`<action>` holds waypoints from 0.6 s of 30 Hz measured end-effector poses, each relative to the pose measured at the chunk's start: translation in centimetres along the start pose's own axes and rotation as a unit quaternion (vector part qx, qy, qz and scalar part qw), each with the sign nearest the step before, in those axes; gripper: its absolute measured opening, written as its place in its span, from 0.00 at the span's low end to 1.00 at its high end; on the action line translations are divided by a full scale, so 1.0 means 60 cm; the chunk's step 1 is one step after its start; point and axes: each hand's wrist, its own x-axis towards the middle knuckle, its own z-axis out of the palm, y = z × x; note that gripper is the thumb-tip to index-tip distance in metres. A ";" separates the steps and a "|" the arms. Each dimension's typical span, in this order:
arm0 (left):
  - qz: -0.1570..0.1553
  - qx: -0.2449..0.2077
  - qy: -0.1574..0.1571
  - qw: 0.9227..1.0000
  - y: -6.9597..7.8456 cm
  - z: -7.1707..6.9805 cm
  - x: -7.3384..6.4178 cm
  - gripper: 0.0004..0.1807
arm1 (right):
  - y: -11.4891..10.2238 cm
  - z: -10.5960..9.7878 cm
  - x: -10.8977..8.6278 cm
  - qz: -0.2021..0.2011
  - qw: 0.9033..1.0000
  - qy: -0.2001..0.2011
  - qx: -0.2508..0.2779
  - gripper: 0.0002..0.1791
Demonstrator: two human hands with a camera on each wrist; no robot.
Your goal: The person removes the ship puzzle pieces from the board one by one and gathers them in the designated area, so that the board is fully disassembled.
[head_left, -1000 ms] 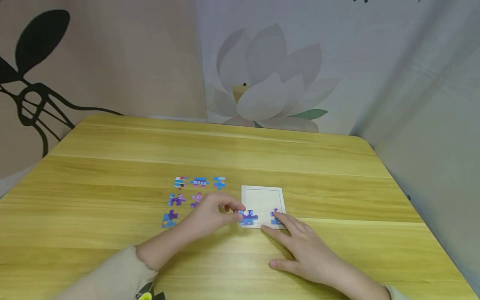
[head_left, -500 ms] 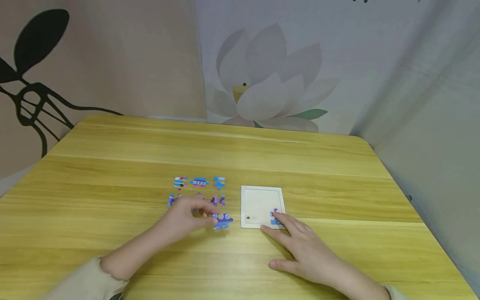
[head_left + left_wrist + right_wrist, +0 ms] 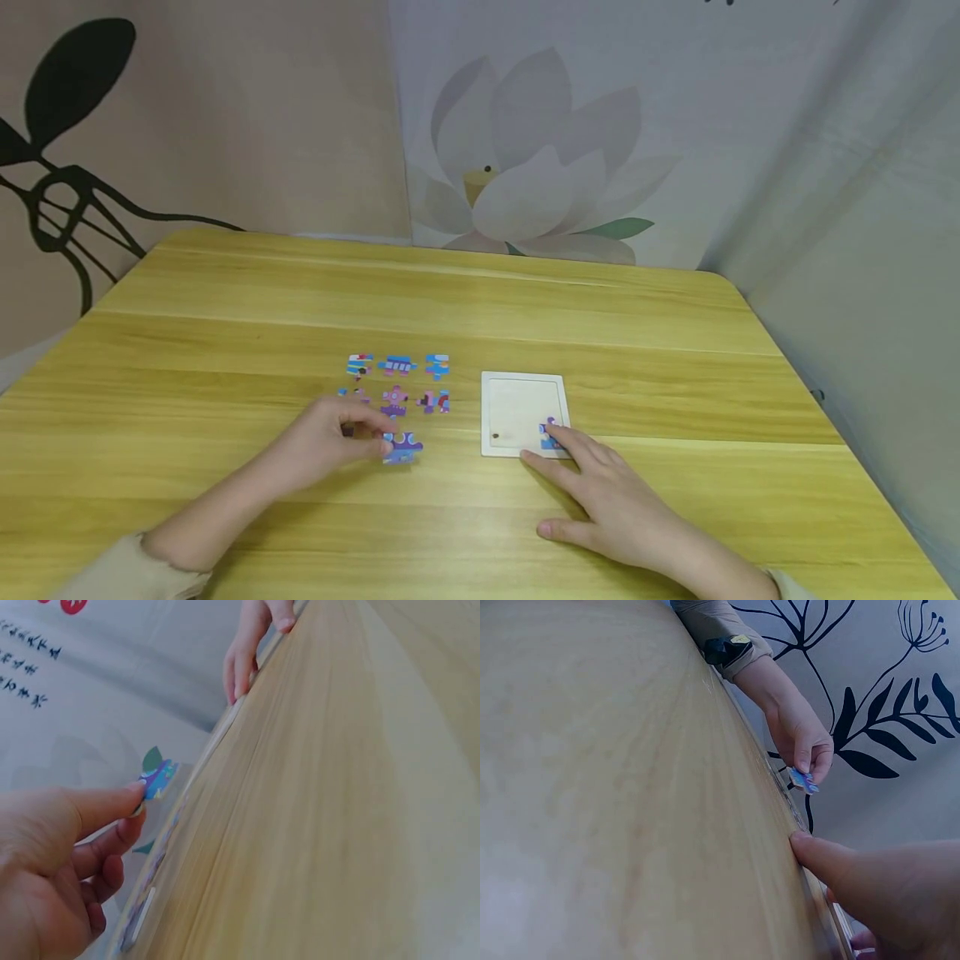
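My left hand (image 3: 326, 442) pinches a purple-and-blue jigsaw puzzle piece (image 3: 403, 449) between thumb and forefinger. In the left wrist view that piece (image 3: 159, 780) is held up off the table. My right hand (image 3: 603, 496) lies spread at the front right of a white square puzzle tray (image 3: 485, 408), its forefinger resting on a blue puzzle piece (image 3: 551, 442) in the tray's near right corner. A small dark dot (image 3: 495, 435) marks the tray's bare near left corner. Part of the loose pieces is hidden behind my left hand.
Several loose puzzle pieces lie in rows left of the tray, among them a blue-striped piece (image 3: 398, 365) in the far row and a pink-and-purple piece (image 3: 394, 400) nearer. The wooden table (image 3: 675, 350) reaches back to a printed curtain (image 3: 300, 117).
My left hand has carried the puzzle piece left, from over the tray's near left corner to just in front of the loose pieces. My right hand stays in place.
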 end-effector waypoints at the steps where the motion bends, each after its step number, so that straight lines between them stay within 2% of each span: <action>1: -0.002 0.003 0.000 1.000 -0.002 -0.002 0.000 0.10 | 0.000 0.000 0.000 0.000 1.000 0.000 0.000 0.40; 11: -0.011 0.049 0.013 0.999 -0.019 -0.002 0.009 0.08 | 0.001 0.000 0.000 -0.001 1.000 0.000 0.000 0.40; 18: 0.013 0.096 0.029 0.995 -0.022 0.002 0.010 0.08 | 0.001 0.001 0.000 -0.003 1.000 0.000 -0.002 0.40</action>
